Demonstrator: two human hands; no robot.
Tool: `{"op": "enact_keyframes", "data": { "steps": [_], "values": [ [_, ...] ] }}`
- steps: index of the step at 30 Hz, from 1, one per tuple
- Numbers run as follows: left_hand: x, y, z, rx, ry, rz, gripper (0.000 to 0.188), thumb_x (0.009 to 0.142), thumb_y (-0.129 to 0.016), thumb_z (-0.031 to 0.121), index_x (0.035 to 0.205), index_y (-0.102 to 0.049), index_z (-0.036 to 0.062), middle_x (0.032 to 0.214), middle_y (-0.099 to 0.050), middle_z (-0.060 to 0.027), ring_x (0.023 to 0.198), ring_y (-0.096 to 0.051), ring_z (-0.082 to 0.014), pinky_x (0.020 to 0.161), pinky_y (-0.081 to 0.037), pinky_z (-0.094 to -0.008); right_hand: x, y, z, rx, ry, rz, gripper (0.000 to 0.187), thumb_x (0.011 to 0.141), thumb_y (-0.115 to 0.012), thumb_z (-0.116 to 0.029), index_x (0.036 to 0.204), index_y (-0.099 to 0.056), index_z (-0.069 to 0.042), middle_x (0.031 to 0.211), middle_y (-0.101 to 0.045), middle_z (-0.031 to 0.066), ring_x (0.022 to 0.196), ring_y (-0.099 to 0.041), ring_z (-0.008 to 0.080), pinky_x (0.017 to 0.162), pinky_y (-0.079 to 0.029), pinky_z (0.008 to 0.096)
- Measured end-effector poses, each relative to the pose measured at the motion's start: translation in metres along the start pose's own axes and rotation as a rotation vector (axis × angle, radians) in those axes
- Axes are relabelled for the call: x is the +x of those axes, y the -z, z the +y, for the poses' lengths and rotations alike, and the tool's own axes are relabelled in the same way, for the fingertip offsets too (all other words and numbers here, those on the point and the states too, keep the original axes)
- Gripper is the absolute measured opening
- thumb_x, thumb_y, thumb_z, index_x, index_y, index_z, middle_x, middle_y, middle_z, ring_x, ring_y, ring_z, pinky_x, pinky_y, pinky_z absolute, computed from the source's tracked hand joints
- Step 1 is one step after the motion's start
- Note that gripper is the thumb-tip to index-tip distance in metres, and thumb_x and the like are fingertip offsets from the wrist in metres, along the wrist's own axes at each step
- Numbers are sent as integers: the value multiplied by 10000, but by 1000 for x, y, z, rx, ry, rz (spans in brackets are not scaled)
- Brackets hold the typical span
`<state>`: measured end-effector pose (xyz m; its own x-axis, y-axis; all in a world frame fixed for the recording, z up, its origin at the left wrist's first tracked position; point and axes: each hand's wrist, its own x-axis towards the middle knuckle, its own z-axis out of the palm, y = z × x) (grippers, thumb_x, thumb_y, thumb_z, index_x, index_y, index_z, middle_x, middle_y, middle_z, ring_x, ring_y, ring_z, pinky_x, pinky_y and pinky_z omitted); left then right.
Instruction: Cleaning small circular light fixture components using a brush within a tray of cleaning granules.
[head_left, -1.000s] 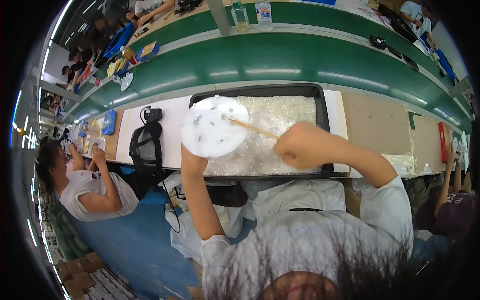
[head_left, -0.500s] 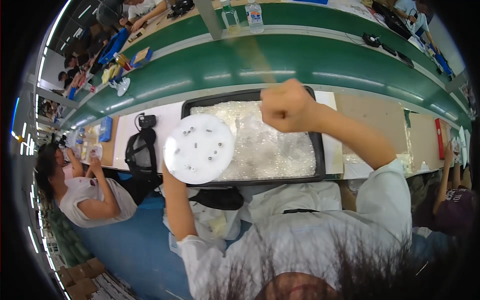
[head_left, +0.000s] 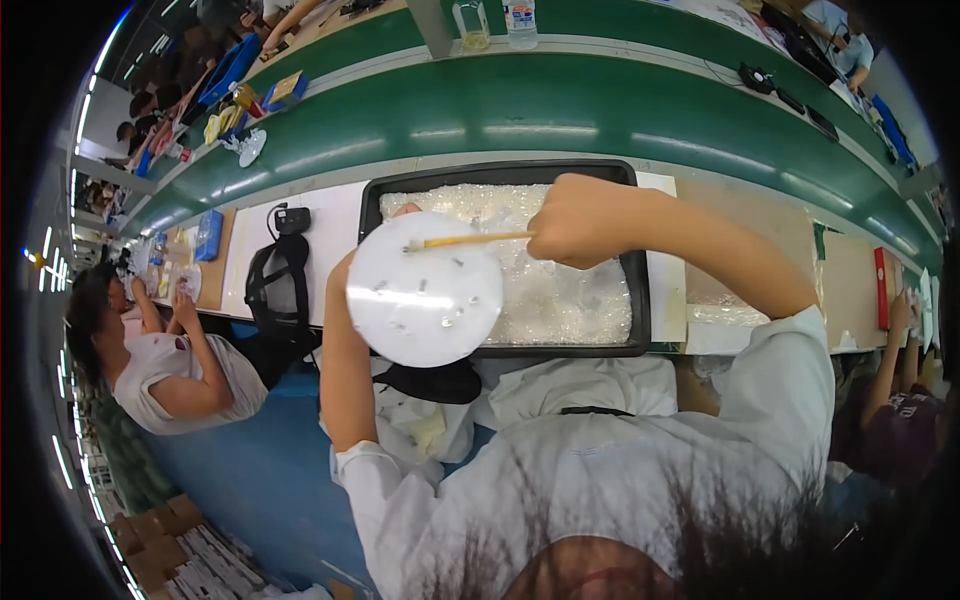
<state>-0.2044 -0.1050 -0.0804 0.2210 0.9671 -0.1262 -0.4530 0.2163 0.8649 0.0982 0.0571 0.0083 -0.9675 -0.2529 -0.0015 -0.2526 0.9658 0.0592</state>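
My left hand (head_left: 405, 210) holds a round white disc (head_left: 420, 325) tilted up over the left part of a black tray. Most of that hand is behind the disc; only fingertips show above its upper rim. Several small grey metal pieces (head_left: 457, 262) sit scattered on the disc's face. In my right hand (head_left: 580, 222), closed in a fist, is a thin yellow-brown wooden stick (head_left: 475, 238). Its paler tip reaches the upper part of the disc, by one of the small pieces. The tray (head_left: 641, 300) is filled with a layer of tiny, glittering clear beads or grains (head_left: 560, 310).
A black strapped bag (head_left: 277, 290) lies on the bench left of the tray. Beyond runs a green shelf (head_left: 480, 110) with bottles (head_left: 521, 25) at its back. A co-worker (head_left: 180, 360) sits on the left, another (head_left: 900, 410) on the right. Cardboard covers the bench at right.
My right hand has swung the stick down from upright and blurred to lying across the disc's upper part. The disc has shifted slightly right, and its light reflection has moved toward its middle.
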Motion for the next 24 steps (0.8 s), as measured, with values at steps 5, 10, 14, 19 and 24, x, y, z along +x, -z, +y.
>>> {"op": "enact_keyframes", "data": {
  "steps": [5, 10, 14, 19, 24],
  "values": [
    [-14, -60, 50, 645, -116, 80, 616, 661, -809, 90, 1092, -369, 102, 1056, -546, -53, 974, -482, -146, 949, -416, -299, -43, 31, -21, 502, -441, 716, 171, 789, -696, -71, 697, -552, -61, 657, -554, 34, 583, -586, 211, 515, -452, 329],
    [-39, -114, 53, 1093, -308, 366, 567, 619, -669, 15, 1094, -362, 57, 1196, -636, -191, 946, -580, -273, 944, -473, -358, -36, 20, -66, 767, -562, 691, 127, 804, -747, -69, 900, -665, -55, 827, -640, 71, 711, -622, 156, 600, -487, 269],
    [-41, -167, 45, 1349, -383, 634, 507, 639, -685, 35, 1074, -426, 26, 1207, -629, -195, 930, -633, -386, 860, -517, -391, -28, 23, -80, 720, -559, 873, 229, 780, -765, -38, 996, -693, -57, 954, -644, 111, 800, -631, 202, 641, -503, 303],
    [-33, -191, 40, 1514, -457, 715, 471, 654, -711, -4, 1069, -488, 21, 1246, -616, -197, 981, -634, -411, 830, -523, -423, -1, 56, -67, 388, -370, 803, 266, 712, -810, -78, 952, -701, -48, 881, -600, 75, 857, -560, 267, 720, -464, 364],
    [-20, -202, 45, 1604, -601, 668, 501, 623, -722, -37, 1060, -491, 39, 1226, -616, -171, 975, -622, -382, 813, -515, -435, 31, 65, -41, 161, -216, 563, 205, 702, -802, -195, 813, -694, -61, 788, -564, 52, 879, -565, 244, 795, -442, 389]
  ]
}}
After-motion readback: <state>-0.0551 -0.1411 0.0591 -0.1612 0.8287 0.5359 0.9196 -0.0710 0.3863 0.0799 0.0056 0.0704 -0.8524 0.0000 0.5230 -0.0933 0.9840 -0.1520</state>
